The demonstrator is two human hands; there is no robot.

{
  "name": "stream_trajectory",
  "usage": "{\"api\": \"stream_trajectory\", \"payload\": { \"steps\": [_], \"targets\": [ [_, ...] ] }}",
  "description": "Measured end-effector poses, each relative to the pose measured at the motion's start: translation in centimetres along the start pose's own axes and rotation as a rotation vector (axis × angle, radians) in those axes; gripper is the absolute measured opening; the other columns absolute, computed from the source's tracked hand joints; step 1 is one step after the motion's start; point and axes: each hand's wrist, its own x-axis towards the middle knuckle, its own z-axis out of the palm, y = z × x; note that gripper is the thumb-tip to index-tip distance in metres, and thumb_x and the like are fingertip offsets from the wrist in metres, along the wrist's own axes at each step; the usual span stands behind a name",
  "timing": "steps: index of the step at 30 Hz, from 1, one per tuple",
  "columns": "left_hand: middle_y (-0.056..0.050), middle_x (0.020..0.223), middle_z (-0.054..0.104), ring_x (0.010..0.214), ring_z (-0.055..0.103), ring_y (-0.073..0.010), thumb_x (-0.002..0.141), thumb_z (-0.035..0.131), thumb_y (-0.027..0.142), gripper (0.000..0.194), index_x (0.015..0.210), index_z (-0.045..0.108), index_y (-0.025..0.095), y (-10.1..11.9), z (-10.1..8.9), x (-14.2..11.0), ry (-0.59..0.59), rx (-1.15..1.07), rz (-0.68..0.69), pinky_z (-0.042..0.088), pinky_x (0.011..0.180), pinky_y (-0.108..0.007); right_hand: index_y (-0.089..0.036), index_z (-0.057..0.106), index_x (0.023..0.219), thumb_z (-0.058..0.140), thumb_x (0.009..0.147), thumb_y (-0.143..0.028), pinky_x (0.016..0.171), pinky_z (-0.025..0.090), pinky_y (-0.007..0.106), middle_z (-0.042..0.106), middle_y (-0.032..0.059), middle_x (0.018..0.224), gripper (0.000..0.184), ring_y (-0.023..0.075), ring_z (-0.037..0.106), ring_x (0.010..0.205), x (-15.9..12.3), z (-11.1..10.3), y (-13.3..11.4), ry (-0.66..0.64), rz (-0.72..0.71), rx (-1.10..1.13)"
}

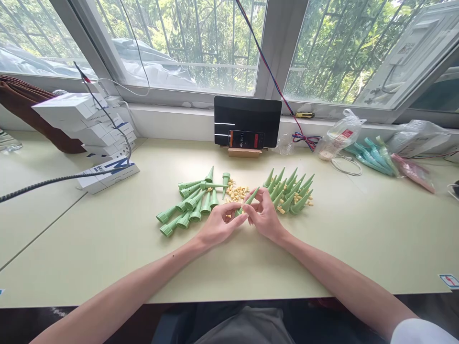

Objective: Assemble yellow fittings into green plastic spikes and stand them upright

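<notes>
In the head view, a green plastic watering spike [252, 196] is held between my two hands, its pointed tip aimed up and to the right. My left hand [220, 223] is closed around the wide lower end. My right hand [266, 217] pinches the same spike from the other side, and its fingers partly hide it. A pile of small yellow valve pieces [237, 192] lies just behind my hands. To the left are several loose green spikes [195, 200] lying down, a few upright. To the right stand several upright spikes [291, 190] with yellow pieces at their sides.
A phone [246, 139] showing a timer leans on a dark tablet [247, 114] at the back. Stacked white boxes [93, 124] and a black cable [53, 180] occupy the left. Plastic bags [340, 134] and teal packets [371, 155] lie at the back right. The table [251, 282] ends near my body.
</notes>
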Motion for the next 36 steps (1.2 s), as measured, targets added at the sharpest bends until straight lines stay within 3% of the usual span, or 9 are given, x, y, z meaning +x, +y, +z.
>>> {"api": "stream_trajectory", "payload": {
  "steps": [8, 16, 20, 29, 36],
  "targets": [
    [-0.004, 0.072, 0.065, 0.055, 0.051, -0.0116, 0.087, 0.062, 0.048, 0.042, 0.111, 0.071, 0.015, -0.04, 0.06, -0.15, 0.063, 0.098, -0.016, 0.039, 0.048, -0.022, -0.029, 0.036, 0.121, 0.061, 0.091, -0.045, 0.033, 0.050, 0.019, 0.057, 0.0044, 0.116, 0.042, 0.0084, 0.064, 0.052, -0.05, 0.09, 0.46, -0.068, 0.066, -0.016],
    [0.002, 0.057, 0.054, 0.048, 0.041, -0.0088, 0.087, 0.062, 0.047, 0.038, 0.105, 0.072, 0.014, 0.32, 0.04, -0.19, 0.104, 0.221, -0.014, 0.032, 0.045, -0.022, -0.030, 0.033, 0.130, 0.054, 0.096, -0.043, 0.043, 0.059, 0.025, 0.053, 0.0076, 0.125, 0.042, 0.0069, 0.063, 0.050, -0.05, 0.02, 0.68, -0.124, 0.056, -0.014],
    [0.004, 0.053, 0.052, 0.045, 0.039, -0.0076, 0.087, 0.062, 0.045, 0.036, 0.104, 0.071, 0.015, 0.76, 0.06, -0.19, 0.115, 0.244, -0.011, 0.030, 0.043, -0.020, -0.029, 0.032, 0.134, 0.049, 0.099, -0.042, 0.051, 0.061, 0.028, 0.052, 0.0092, 0.128, 0.041, 0.0094, 0.067, 0.059, -0.10, -0.02, 0.76, -0.145, 0.031, -0.036],
    [0.005, 0.051, 0.054, 0.043, 0.038, -0.0065, 0.083, 0.068, 0.040, 0.031, 0.099, 0.070, 0.014, 0.54, 0.02, -0.19, 0.126, 0.228, 0.002, 0.029, 0.041, -0.019, -0.030, 0.031, 0.139, 0.040, 0.103, -0.040, 0.058, 0.061, 0.029, 0.051, 0.0089, 0.128, 0.039, 0.0096, 0.064, 0.063, -0.17, 0.02, 0.41, -0.168, -0.009, -0.080],
    [0.004, 0.054, 0.057, 0.045, 0.037, -0.0072, 0.086, 0.065, 0.040, 0.030, 0.100, 0.070, 0.014, 0.72, 0.07, -0.23, 0.102, 0.221, 0.014, 0.029, 0.043, -0.019, -0.030, 0.032, 0.137, 0.043, 0.102, -0.043, 0.053, 0.060, 0.029, 0.051, 0.0086, 0.124, 0.039, 0.0094, 0.064, 0.060, -0.16, -0.01, 0.48, -0.155, -0.015, -0.054]
  ]
}}
